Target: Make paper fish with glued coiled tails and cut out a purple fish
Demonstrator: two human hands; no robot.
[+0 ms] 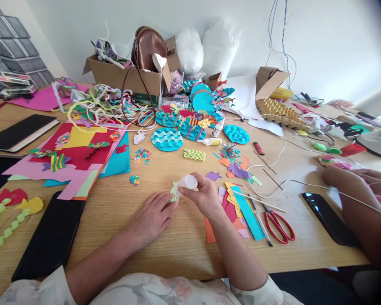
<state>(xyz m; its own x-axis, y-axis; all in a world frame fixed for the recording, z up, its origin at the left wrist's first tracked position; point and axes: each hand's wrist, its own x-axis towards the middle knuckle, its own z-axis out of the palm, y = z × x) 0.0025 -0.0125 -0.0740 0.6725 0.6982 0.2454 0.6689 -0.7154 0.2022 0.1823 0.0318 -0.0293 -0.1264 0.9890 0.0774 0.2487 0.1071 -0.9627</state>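
Note:
A small pale green paper cutout (173,191) lies on the wooden table in front of me. My left hand (155,215) rests flat, fingers stretched out, its fingertips touching the cutout's lower edge. Tilted over the cutout is a white bottle (188,182), which my right hand (203,194) grips between thumb and fingers; its tip is hidden. A purple paper fish (213,176) lies just right of that hand. Beyond the hands are a braided green strip (194,154) and a pile of tiny coloured paper bits (142,156).
Red-handled scissors (279,224), a pen (260,222) and paper scraps (231,207) lie right of my right forearm. Another person's arms (355,203) rest at the far right beside a phone (328,218). Coloured sheets (114,156) and a black phone (51,237) are left.

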